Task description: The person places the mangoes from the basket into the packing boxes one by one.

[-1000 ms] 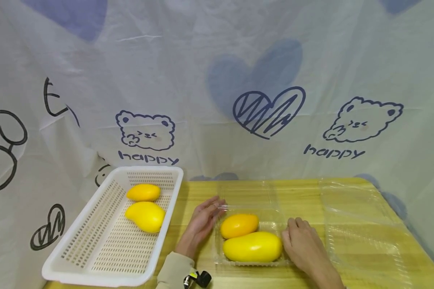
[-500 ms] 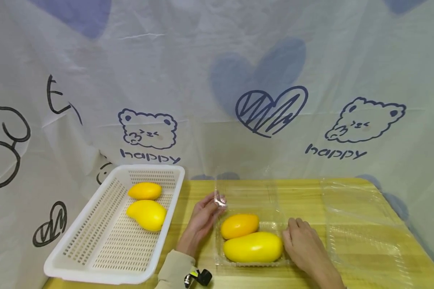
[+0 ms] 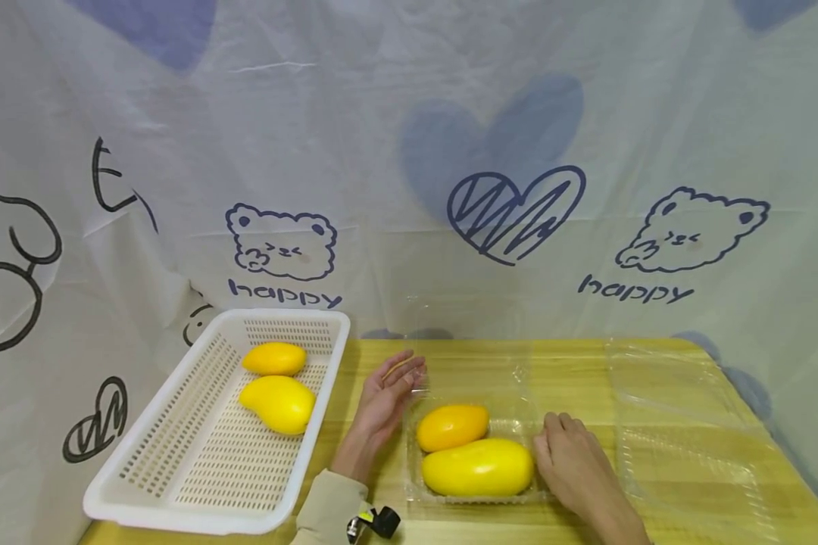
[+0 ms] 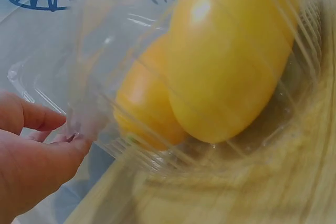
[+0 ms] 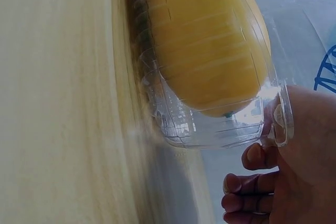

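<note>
In the head view a clear plastic clamshell box [image 3: 473,500] stands on the table with an orange-yellow mango [image 3: 452,428] behind a larger yellow mango [image 3: 479,468] in it. Its see-through lid [image 3: 470,359] tilts up at the back. My left hand [image 3: 380,401] is at the back left corner, fingers mostly straight, thumb and fingertips at the plastic edge. At the right side my right hand [image 3: 576,462] pinches the rim; the right wrist view has the thumb [image 5: 278,115] behind the clear rim and the other fingers curled below.
A white perforated basket [image 3: 313,424] with two yellow mangoes [image 3: 278,405] stands at the left. More clear plastic packaging [image 3: 688,454] lies on the right of the wooden table [image 3: 572,363]. A printed cloth [image 3: 395,227] hangs close behind the table.
The lid has risen from lying low behind the box to a steeper tilt. My left fingers have moved slightly up with it. My right hand, the box and its mangoes have stayed put.
</note>
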The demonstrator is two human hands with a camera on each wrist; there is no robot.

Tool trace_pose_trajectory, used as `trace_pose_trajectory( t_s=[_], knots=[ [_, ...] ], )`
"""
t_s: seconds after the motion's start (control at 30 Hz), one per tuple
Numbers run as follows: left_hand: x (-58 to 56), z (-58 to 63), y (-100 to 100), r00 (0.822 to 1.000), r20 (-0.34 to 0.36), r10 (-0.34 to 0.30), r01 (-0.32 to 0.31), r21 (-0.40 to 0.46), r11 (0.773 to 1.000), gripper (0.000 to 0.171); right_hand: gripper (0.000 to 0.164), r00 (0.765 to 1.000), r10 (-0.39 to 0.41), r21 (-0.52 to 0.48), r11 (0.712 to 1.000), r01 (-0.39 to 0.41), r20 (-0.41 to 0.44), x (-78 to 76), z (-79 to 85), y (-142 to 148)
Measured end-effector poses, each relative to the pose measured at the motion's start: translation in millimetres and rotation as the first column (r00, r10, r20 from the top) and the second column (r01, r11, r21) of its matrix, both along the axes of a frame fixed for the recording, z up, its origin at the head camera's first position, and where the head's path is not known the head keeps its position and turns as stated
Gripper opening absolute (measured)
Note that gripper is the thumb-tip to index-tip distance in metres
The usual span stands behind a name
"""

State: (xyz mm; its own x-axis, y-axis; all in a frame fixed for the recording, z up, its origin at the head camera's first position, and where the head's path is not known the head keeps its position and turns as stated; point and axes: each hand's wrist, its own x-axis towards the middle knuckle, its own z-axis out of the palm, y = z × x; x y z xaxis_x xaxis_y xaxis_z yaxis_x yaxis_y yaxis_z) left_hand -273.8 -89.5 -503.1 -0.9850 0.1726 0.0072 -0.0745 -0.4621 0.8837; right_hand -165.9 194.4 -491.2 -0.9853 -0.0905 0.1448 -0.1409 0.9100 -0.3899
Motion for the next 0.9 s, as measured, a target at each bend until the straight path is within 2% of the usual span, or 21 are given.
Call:
trace_pose_trajectory(
  t_s=[0.27, 0.43, 0.57, 0.8, 0.9],
  knots=[
    [1.8, 5.1, -2, 0.999, -0.029, 0.034, -0.033, 0.013, 0.999, 0.043, 0.022, 1.000, -0.001, -0.017, 1.000, 0.001, 0.001, -1.7, -2.1, -3],
    [4.1, 10.3, -1, 0.994, -0.081, 0.076, -0.080, -0.048, 0.996, 0.038, 0.021, 1.000, -0.003, -0.011, 1.000, 0.003, -0.013, -2.4, -2.2, -5],
    [6.3, 16.1, 2, 0.982, -0.143, 0.122, -0.138, -0.106, 0.985, 0.033, 0.022, 0.999, -0.007, -0.008, 1.000, 0.007, -0.033, -3.8, -1.6, -6],
    [9.2, 25.6, 3, 0.959, -0.229, 0.166, -0.212, -0.195, 0.958, 0.031, 0.023, 0.999, -0.011, -0.015, 1.000, 0.011, -0.036, -10.4, -2.4, -6],
    [11.5, 29.7, 4, 0.942, -0.281, 0.184, -0.253, -0.231, 0.939, 0.032, 0.024, 0.999, -0.009, -0.016, 1.000, 0.009, -0.039, -14.9, -3.2, -6]
  ],
)
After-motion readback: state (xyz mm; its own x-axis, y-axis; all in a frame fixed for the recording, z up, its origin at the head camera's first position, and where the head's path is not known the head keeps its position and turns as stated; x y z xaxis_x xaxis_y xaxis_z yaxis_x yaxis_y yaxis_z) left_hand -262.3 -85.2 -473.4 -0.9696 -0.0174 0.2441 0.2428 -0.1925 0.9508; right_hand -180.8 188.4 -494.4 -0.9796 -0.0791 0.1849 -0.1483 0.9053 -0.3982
